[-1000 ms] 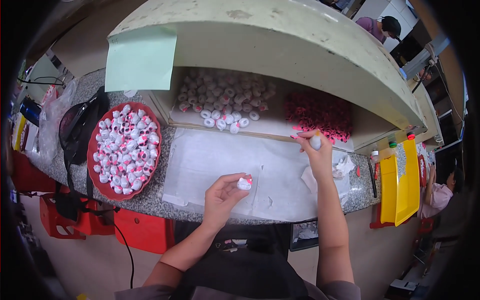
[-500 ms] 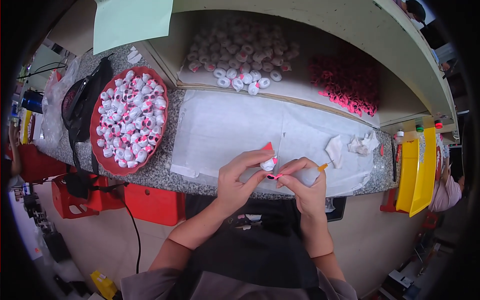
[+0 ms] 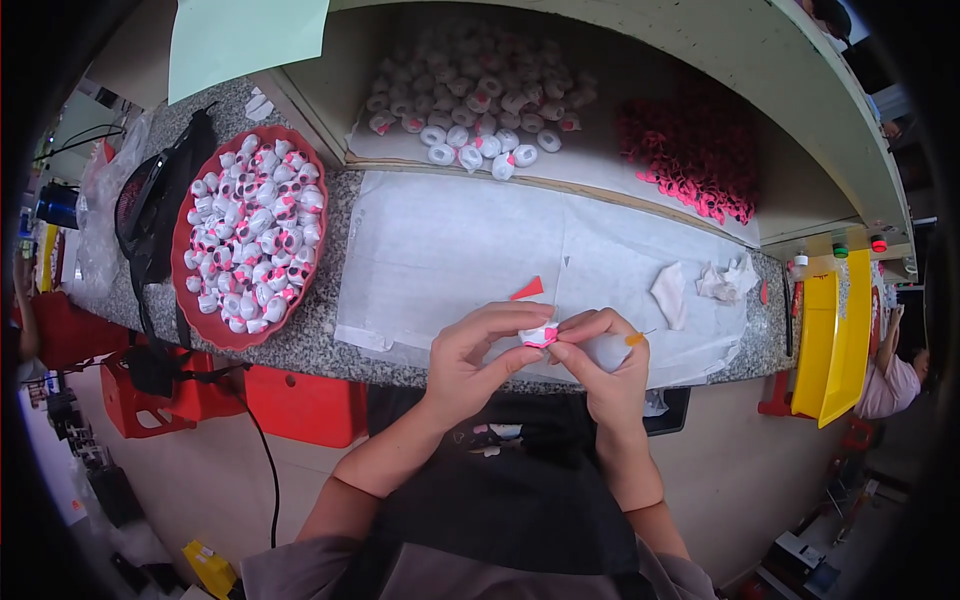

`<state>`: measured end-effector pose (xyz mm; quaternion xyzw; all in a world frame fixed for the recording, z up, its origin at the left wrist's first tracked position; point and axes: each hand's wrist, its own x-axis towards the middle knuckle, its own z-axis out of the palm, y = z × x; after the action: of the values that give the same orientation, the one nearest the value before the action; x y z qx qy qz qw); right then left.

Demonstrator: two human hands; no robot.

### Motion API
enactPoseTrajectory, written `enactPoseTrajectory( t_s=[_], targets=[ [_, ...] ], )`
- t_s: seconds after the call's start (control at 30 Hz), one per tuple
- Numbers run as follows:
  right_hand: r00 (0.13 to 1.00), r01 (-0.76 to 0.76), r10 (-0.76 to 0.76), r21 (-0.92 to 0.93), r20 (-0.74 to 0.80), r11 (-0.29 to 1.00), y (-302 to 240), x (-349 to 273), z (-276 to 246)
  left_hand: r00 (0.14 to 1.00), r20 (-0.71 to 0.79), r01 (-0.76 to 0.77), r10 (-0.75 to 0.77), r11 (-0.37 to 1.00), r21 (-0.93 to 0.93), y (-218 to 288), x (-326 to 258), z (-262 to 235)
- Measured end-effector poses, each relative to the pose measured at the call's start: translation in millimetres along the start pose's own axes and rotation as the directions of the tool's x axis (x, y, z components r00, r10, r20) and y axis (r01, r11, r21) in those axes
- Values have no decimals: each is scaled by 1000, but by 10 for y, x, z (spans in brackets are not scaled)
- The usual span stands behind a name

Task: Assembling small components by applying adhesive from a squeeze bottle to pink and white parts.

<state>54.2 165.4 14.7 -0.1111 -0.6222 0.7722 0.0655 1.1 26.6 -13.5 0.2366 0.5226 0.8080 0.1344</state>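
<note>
My left hand (image 3: 465, 360) pinches a small white figure head (image 3: 540, 336) with pink patches between thumb and fingers, above the near edge of the white paper (image 3: 450, 250). The thumb and forefinger of my right hand (image 3: 612, 385) press on the head's right side, where a pink piece shows; its shape is mostly hidden by the fingertips. Tucked in that same hand is a translucent squeeze bottle (image 3: 608, 351) with an orange needle tip pointing up and to the right. A red pointed piece (image 3: 527, 289) lies on the paper just beyond my left fingers.
At left stands a red scalloped tray (image 3: 187, 285) full of white-and-pink heads. The shelf holds a heap of white heads (image 3: 470, 90) and a pile of pink sunglasses-like pieces (image 3: 695, 165). Crumpled tissues (image 3: 669, 295) lie on the right; yellow bins (image 3: 830, 350) stand beyond them.
My right fingers have brought the small pink sunglasses-like piece up against the white head. The left fingers have shifted slightly, and the red pointed piece now shows fully. The whole view has moved slightly.
</note>
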Motion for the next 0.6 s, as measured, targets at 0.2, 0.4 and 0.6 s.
enactPoseTrajectory(
  t_s=[0.2, 0.4, 0.6],
  targets=[
    [999, 38, -38, 8, 5, 999, -32, -75, 14, 991, 18, 131, -131, 951, -279, 50, -44, 4],
    [994, 90, -89, -2, 58, 996, -7, -79, 49, 979, 90, 201, -181, 928, -314, 97, -61, 10],
    [994, 61, -71, 111, 84, 992, 46, -74, 32, 994, 99, 80, -55, 960, -269, -7, -81, -11]
  ],
)
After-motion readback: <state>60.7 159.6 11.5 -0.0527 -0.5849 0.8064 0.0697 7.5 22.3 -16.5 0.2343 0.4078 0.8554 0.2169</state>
